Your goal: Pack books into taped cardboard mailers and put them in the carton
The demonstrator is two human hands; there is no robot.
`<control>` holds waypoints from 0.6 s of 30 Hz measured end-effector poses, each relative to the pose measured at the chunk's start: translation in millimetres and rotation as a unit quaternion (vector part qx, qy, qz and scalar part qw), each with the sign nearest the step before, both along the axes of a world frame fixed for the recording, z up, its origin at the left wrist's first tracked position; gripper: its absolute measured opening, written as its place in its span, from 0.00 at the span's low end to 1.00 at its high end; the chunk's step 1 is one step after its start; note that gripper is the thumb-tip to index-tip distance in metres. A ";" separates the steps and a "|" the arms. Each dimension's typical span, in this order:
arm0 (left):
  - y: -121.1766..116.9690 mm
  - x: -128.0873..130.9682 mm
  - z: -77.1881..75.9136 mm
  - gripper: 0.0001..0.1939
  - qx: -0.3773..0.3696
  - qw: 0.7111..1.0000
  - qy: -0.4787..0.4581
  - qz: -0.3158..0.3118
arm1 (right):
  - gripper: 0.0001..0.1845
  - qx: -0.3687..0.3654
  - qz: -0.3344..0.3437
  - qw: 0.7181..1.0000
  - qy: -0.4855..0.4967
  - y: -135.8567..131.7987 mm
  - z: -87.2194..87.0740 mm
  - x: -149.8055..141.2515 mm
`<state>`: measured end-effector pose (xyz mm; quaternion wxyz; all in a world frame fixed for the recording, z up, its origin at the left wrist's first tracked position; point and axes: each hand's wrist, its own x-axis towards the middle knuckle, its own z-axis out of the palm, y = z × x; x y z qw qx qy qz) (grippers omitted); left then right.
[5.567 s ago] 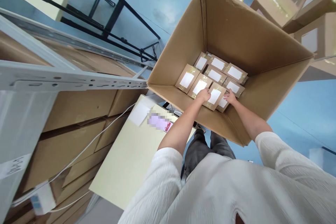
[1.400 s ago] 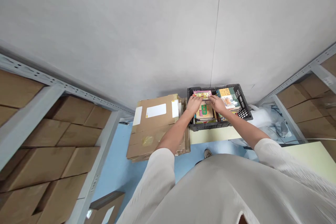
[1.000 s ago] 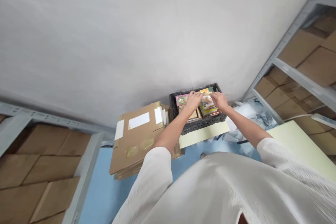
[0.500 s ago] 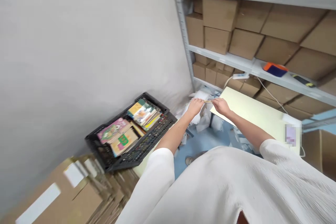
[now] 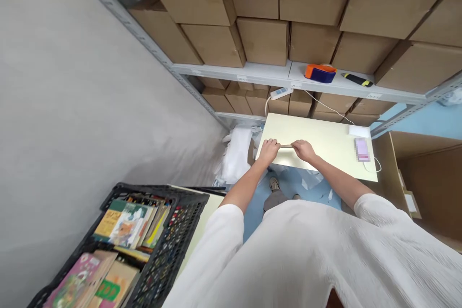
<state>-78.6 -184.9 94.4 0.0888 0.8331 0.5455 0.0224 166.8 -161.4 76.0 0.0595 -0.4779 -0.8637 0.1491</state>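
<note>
My left hand [image 5: 269,148] and my right hand [image 5: 303,149] are both closed on the ends of a thin flat book [image 5: 285,146], seen edge-on between them. They hold it just above the near edge of a pale yellow table [image 5: 317,137]. A black plastic crate [image 5: 169,231] of colourful books [image 5: 124,216] sits at the lower left, behind my left elbow.
Metal shelving [image 5: 267,73] packed with cardboard boxes stands behind the table. An orange and blue tape dispenser [image 5: 320,72], a box cutter [image 5: 356,79] and a power strip [image 5: 281,92] lie on the shelf. A large open carton [image 5: 422,178] stands at the right. White packing material [image 5: 236,154] lies by the grey wall.
I have turned right from the crate with the thin book held in both hands. The table and shelving have come in front of me and the crate has dropped to the lower left.
</note>
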 end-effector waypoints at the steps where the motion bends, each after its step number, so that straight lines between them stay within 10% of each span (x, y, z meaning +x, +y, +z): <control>1: 8.7 -0.3 -4.2 0.18 -0.007 1.000 0.002 -0.008 | 0.22 -0.008 -0.010 1.000 0.000 4.8 -4.7 0.2; 10: 77.0 -16.7 -48.0 0.17 -0.078 0.995 -0.021 -0.061 | 0.23 -0.069 -0.117 0.990 0.024 36.4 -52.9 -17.0; 18: 90.4 -18.8 -76.5 0.19 -0.133 0.983 -0.022 -0.121 | 0.25 -0.075 -0.155 0.983 0.071 48.1 -94.0 -19.4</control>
